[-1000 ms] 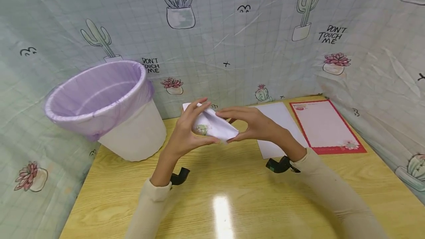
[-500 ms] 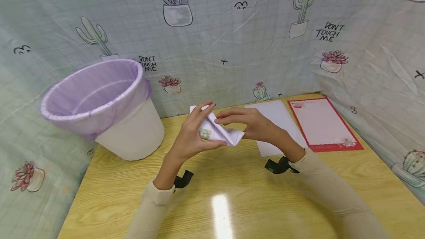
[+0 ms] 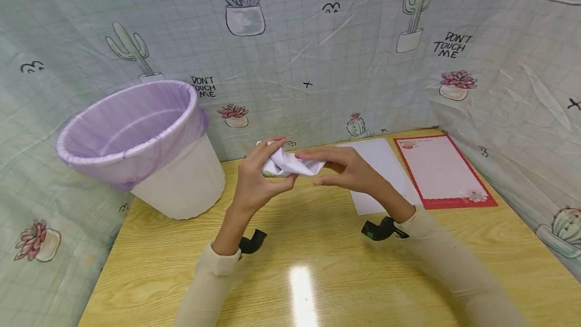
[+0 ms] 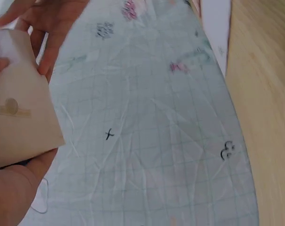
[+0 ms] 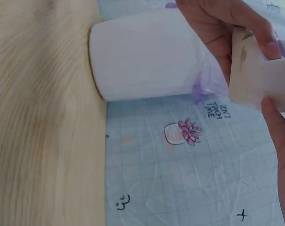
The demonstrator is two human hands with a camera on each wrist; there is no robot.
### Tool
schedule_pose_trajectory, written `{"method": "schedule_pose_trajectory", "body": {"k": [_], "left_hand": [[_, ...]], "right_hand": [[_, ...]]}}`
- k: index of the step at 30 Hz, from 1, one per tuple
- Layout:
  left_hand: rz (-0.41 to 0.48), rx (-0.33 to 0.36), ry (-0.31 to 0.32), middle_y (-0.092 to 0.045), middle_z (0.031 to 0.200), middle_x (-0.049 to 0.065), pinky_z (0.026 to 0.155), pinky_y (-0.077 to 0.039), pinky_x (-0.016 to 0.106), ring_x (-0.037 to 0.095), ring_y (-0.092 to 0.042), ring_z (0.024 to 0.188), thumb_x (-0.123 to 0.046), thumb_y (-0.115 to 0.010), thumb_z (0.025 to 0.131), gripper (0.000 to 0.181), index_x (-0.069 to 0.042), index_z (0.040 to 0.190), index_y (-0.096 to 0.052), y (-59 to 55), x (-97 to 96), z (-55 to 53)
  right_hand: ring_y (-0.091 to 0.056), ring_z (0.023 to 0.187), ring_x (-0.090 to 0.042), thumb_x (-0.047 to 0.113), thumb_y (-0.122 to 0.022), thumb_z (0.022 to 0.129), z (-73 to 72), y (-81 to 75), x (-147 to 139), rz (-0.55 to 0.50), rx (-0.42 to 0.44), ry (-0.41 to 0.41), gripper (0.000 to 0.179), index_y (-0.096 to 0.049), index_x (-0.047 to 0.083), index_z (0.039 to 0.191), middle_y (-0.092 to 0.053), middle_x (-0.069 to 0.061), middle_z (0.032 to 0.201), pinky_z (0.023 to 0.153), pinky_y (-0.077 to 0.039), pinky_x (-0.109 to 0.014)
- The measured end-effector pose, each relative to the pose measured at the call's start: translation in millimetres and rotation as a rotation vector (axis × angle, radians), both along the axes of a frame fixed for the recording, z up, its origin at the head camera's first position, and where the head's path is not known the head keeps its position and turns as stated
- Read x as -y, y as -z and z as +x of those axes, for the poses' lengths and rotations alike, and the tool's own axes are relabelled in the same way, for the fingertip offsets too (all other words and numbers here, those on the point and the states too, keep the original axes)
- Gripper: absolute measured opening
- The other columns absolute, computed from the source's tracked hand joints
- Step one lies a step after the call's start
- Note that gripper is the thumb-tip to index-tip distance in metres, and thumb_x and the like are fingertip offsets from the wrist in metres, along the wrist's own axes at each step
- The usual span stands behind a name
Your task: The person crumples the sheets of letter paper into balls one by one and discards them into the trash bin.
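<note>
A folded, creased sheet of white paper [image 3: 295,164] with a small printed plant is held up above the table between both hands. My left hand [image 3: 255,180] grips its left end, fingers on the far side and thumb underneath. At its right end, my right hand [image 3: 347,168] has its fingers curved over the paper, while the thumb sits a little below it. A small tan printed mark shows on the paper [image 4: 20,127] in the left wrist view. The right wrist view has the paper [image 5: 255,75] at its right edge, partly cut off.
A white bin [image 3: 190,180] with a purple liner [image 3: 131,110] stands at the table's back left. A plain white sheet [image 3: 379,165] and a red-bordered sheet [image 3: 449,170] lie side by side at the back right of the wooden table [image 3: 254,286]. A cactus-print cloth [image 3: 281,54] hangs behind.
The paper has folded over further and bunched up between the hands, its printed plant now mostly hidden. My right thumb has come away from the paper's lower edge.
</note>
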State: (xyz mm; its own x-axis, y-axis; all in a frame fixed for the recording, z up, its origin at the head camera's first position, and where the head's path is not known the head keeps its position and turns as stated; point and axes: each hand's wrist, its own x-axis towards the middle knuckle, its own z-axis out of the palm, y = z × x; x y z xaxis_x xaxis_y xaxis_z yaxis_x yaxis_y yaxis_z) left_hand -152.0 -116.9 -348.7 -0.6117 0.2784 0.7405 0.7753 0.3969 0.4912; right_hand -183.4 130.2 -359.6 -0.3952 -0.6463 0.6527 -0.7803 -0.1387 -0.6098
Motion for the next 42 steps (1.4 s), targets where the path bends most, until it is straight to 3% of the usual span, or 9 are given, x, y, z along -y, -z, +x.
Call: {"method": "schedule_pose_trajectory", "body": {"k": [5, 10, 14, 17, 22, 29, 32, 37, 42], "left_hand": [[0.005, -0.024, -0.013, -0.067, 0.129, 0.012, 0.083, -0.057, 0.036, 0.027, -0.067, 0.109, -0.009, -0.089, 0.071, 0.061, -0.002, 0.128, -0.068, -0.3, 1.3, -1.5], [0.011, -0.027, 0.014, -0.069, 0.123, 0.014, 0.08, -0.059, 0.037, 0.028, -0.069, 0.104, -0.005, -0.084, 0.074, 0.052, -0.001, 0.124, -0.07, -2.3, -1.3, -1.7], [-0.001, -0.029, 0.037, -0.07, 0.12, 0.015, 0.078, -0.06, 0.041, 0.029, -0.07, 0.1, -0.004, -0.08, 0.077, 0.047, 0.001, 0.122, -0.071, -4.1, -5.3, -0.4], [-0.005, -0.037, -0.001, -0.071, 0.118, 0.016, 0.075, -0.06, 0.041, 0.027, -0.07, 0.095, -0.003, -0.077, 0.077, 0.047, 0.001, 0.123, -0.07, -3.4, -7.1, -0.4], [-0.017, -0.034, -0.098, -0.07, 0.119, 0.018, 0.073, -0.059, 0.041, 0.028, -0.068, 0.092, -0.005, -0.077, 0.078, 0.055, 0.003, 0.13, -0.062, -1.5, -9.9, -0.7], [-0.031, -0.044, -0.136, -0.054, 0.136, 0.021, 0.083, -0.057, 0.045, 0.034, -0.06, 0.109, -0.005, -0.083, 0.081, 0.079, 0.0, 0.146, -0.039, 0.0, -12.0, -1.1], [-0.052, -0.078, -0.103, -0.043, 0.141, 0.025, 0.087, -0.054, 0.046, 0.036, -0.051, 0.114, -0.002, -0.083, 0.078, 0.089, -0.003, 0.15, -0.031, -0.8, -11.6, -1.7], [-0.057, -0.08, 0.023, -0.027, 0.147, 0.029, 0.097, -0.046, 0.045, 0.038, -0.042, 0.121, 0.001, -0.08, 0.073, 0.099, -0.003, 0.152, -0.021, -1.3, -7.3, -3.7], [-0.024, 0.03, 0.192, -0.014, 0.152, 0.028, 0.104, -0.043, 0.036, 0.037, -0.036, 0.131, 0.0, -0.073, 0.082, 0.093, 0.001, 0.153, -0.012, -1.5, 0.8, -4.9]], "right_hand": [[-0.066, 0.113, -0.022, 0.017, -0.074, 0.091, -0.5, 0.6, 5, -0.114, 0.14, -0.012, 0.043, -0.067, -0.006, 0.128, -0.065, -0.017, 0.135, 0.075, -0.058, -0.029], [-0.063, 0.122, -0.03, 0.01, -0.074, 0.092, 5.8, -6.1, 14, -0.25, 0.286, 0.005, 0.039, -0.066, -0.009, 0.125, -0.067, -0.012, 0.132, 0.089, -0.059, -0.035], [-0.063, 0.124, -0.029, 0.006, -0.071, 0.094, 8.3, -11.4, 22, -0.294, 0.311, 0.06, 0.032, -0.069, -0.008, 0.123, -0.069, -0.012, 0.13, 0.094, -0.057, -0.038], [-0.062, 0.125, -0.028, 0.003, -0.069, 0.095, 11.7, -12.5, 30, -0.306, 0.309, 0.126, 0.031, -0.069, -0.007, 0.125, -0.068, -0.015, 0.13, 0.095, -0.056, -0.038], [-0.053, 0.136, -0.023, 0.004, -0.065, 0.099, 21.1, -13.7, 43, -0.201, 0.275, 0.282, 0.042, -0.059, 0.001, 0.141, -0.058, -0.013, 0.144, 0.099, -0.053, -0.032], [-0.047, 0.141, -0.027, 0.003, -0.078, 0.088, 30.5, -22.8, 53, -0.009, 0.297, 0.308, 0.085, -0.03, 0.003, 0.158, -0.037, -0.017, 0.16, 0.104, -0.048, -0.027], [-0.055, 0.133, -0.029, 0.004, -0.08, 0.087, 32.8, -27.7, 54, 0.012, 0.243, 0.356, 0.087, -0.03, -0.001, 0.157, -0.045, -0.02, 0.154, 0.1, -0.05, -0.026], [-0.069, 0.113, -0.029, 0.005, -0.084, 0.083, 32.1, -32.9, 53, 0.014, 0.173, 0.42, 0.073, -0.05, -0.005, 0.146, -0.065, -0.023, 0.13, 0.091, -0.056, -0.026], [-0.072, 0.106, -0.027, 0.002, -0.079, 0.088, 28.6, -33.5, 49, -0.002, 0.148, 0.423, 0.054, -0.06, -0.005, 0.137, -0.07, -0.022, 0.12, 0.086, -0.059, -0.029]]}}
